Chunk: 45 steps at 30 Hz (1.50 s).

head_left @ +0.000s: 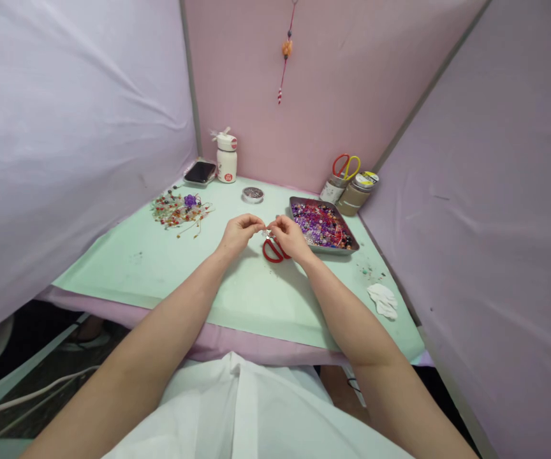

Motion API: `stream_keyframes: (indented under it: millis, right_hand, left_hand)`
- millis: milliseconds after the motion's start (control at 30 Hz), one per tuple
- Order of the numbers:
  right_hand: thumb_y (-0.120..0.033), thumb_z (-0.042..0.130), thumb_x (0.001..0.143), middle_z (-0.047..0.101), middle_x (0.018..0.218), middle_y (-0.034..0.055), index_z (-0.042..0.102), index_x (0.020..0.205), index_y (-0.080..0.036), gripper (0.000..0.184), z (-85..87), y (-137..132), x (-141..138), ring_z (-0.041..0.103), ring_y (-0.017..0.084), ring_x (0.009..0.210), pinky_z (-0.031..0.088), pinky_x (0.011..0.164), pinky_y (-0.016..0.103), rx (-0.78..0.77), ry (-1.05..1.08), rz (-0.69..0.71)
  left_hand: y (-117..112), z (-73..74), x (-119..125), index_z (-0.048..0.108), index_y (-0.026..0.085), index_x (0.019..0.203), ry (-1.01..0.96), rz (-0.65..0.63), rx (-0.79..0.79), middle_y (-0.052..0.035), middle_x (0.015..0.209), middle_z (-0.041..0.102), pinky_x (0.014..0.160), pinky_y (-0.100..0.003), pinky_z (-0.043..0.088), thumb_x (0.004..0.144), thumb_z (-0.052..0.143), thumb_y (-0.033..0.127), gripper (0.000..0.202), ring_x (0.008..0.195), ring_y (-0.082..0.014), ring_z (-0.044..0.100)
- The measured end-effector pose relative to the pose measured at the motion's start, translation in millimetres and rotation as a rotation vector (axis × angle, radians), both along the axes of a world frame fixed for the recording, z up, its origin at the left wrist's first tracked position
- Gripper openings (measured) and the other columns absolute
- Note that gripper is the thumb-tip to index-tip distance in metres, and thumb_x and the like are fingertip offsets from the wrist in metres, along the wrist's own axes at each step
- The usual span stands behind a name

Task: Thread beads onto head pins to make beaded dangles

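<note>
My left hand [241,233] and my right hand [291,236] meet fingertip to fingertip over the middle of the table. Each is closed in a pinch. Whatever lies between the fingers is too small to make out. Under my right hand are scissors with red handles [272,251], partly covered by that hand. Close to the right hand stands a dark metal tray [333,251] full of purple, red and clear beads [321,222]. Beyond my hands sits a small round clear container [253,195] with dark contents.
At the left lies a heap of beaded strings [177,210]. Behind it are a phone [200,171] and a white bottle [227,162]. Back right, red and yellow scissors [347,167] stand in a jar beside a lidded jar [358,193]. A crumpled white cloth [382,301] lies at right.
</note>
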State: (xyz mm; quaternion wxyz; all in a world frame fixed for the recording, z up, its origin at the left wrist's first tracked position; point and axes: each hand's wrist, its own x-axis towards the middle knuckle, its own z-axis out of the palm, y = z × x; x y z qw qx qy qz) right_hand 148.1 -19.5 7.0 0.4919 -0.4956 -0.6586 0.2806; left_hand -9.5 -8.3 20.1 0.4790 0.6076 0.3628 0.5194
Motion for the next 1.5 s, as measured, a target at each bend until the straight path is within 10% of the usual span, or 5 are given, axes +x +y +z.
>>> stream_keyframes:
  millis: [433,1500]
  right_hand:
    - [-0.023,0.046,0.088,0.055,0.090,0.0052,0.055,0.080,-0.021,0.013,12.4,-9,5,0.052,0.017,0.084,0.042,0.077,0.030,0.361,-0.402,-0.020]
    - [-0.024,0.046,0.091,0.059,0.094,0.0064,0.065,0.084,-0.022,0.020,9.1,-7,5,0.053,0.019,0.091,0.041,0.085,0.035,0.385,-0.570,0.118]
  left_hand:
    - [3,-6.6,-3,0.053,0.018,0.073,0.047,-0.034,-0.095,0.0017,0.065,0.060,0.057,-0.023,0.035,0.061,0.067,0.028,0.021,0.060,-0.0096,0.049]
    - [-4,-4.1,-8,0.069,0.016,0.067,0.276,-0.170,-0.246,0.0023,0.050,0.049,0.050,-0.026,0.025,0.060,0.068,0.029,0.014,0.048,-0.0091,0.036]
